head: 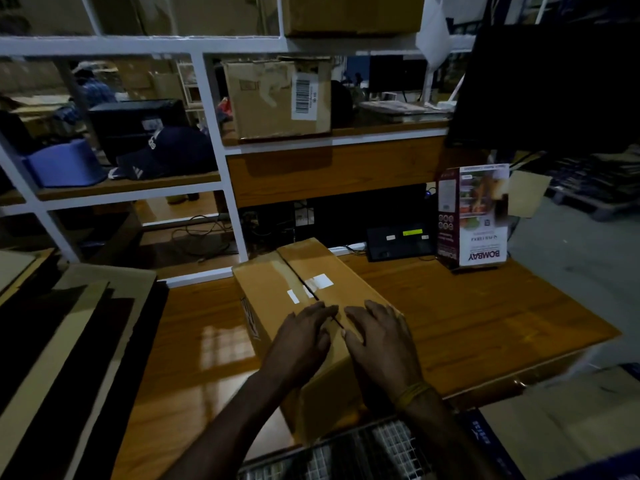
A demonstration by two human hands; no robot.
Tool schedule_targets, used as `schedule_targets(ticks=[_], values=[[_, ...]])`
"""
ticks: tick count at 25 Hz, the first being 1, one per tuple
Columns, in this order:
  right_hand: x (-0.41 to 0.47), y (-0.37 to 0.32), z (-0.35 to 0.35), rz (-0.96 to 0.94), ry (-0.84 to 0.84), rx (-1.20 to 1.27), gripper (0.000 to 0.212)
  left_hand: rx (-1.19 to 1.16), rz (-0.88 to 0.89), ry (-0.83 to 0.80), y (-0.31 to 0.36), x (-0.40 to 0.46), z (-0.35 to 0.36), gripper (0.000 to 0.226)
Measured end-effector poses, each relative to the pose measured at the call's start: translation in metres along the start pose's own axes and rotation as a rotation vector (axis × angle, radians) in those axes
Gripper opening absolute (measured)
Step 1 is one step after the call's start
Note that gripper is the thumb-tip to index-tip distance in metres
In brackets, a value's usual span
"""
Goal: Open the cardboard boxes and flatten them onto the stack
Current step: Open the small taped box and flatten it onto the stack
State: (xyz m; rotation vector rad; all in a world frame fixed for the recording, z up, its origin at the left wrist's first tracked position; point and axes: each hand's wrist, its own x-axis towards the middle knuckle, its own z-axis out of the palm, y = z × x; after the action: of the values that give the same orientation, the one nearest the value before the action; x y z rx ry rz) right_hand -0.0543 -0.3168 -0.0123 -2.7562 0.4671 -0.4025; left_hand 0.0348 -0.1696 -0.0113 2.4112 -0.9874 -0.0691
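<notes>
A closed brown cardboard box lies on the wooden table, its long seam running away from me with white label scraps across it. My left hand rests flat on the near part of the lid, left of the seam. My right hand lies flat just right of the seam, fingers spread and pointing toward the seam. Neither hand grips anything. A stack of flattened cardboard sheets lies at the left, beside the table.
A printed carton marked BOMBAY stands at the table's back right, next to a black device. White shelving behind holds a labelled cardboard box, a dark cap and a blue tub. A wire basket sits at the near edge.
</notes>
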Motion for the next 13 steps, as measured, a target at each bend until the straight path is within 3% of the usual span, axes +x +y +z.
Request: schedule_targets(ticks=[4, 7, 13], values=[[0.006, 0.003, -0.007, -0.159, 0.247, 0.056, 0.031, -0.041, 0.007, 0.033, 0.007, 0.006, 0.003, 0.053], [0.012, 0.009, -0.013, -0.179, 0.369, 0.096, 0.022, -0.149, 0.049, 0.078, 0.014, 0.012, -0.001, 0.054], [0.028, 0.044, -0.008, -0.271, 0.525, 0.058, 0.044, -0.192, 0.171, 0.082, 0.033, 0.04, -0.001, 0.076]])
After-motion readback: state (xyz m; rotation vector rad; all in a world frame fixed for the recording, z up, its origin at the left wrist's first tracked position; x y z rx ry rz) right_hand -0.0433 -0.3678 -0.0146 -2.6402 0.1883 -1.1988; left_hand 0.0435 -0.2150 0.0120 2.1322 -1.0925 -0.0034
